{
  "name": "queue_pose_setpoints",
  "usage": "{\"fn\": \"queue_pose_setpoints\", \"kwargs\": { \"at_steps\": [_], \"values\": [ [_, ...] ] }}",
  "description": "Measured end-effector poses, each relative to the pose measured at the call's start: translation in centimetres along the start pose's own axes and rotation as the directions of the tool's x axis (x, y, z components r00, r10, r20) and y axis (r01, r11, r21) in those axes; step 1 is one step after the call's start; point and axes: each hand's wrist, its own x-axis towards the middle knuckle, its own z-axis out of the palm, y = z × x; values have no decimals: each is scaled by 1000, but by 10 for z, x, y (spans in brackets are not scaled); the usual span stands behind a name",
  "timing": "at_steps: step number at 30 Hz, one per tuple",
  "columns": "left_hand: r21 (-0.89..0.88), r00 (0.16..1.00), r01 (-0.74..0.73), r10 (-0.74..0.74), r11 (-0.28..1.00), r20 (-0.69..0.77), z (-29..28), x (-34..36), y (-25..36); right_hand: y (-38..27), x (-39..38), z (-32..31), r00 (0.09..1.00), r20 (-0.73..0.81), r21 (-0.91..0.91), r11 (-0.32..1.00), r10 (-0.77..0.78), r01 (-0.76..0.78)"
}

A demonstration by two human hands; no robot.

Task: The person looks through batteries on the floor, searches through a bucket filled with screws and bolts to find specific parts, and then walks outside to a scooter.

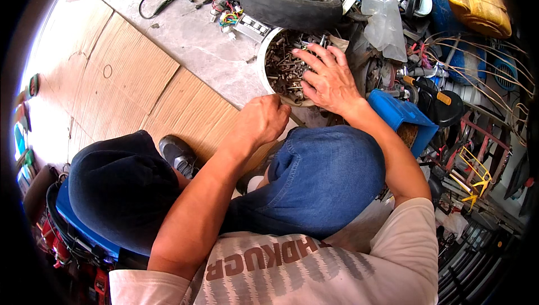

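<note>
A round white bucket (263,62) full of small rusty bolts and metal bits (283,66) sits at the upper middle. My right hand (328,83) reaches over its right side, fingers apart and curved onto the bolts. My left hand (264,118) is closed beside the bucket's near lower rim; whatever its fingers may grip is hidden. Both my bent knees, in dark blue jeans (328,176), lie below the bucket.
Flattened cardboard (129,80) covers the floor at the left. Behind the bucket lie a black wheel (289,4) and tangled wires (227,18). At the right are a blue plastic bin (418,131), a yellow jerrycan (477,10), plastic bags and piled tools and metal frames.
</note>
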Motion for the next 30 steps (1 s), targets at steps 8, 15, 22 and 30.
{"fn": "queue_pose_setpoints", "kwargs": {
  "at_steps": [8, 15, 22, 30],
  "values": [
    [-10, 999, 38, -37, 999, 16, 1, 1, 2, 11, -14, -5, 992, -87, -62, 993, 94, -99],
    [-26, 997, -20, 18, 999, -72, 6, 0, 0, 16, -15, -5, 987, -114, -29, 993, 115, -119],
    [-21, 996, -31, 30, 999, -84, 7, -1, -1, 15, -11, -6, 989, -104, -11, 994, 108, -110],
    [0, 997, -29, 29, 1000, -71, 11, 2, -4, 14, -8, -4, 991, -107, -15, 996, 82, -84]
  ]
}}
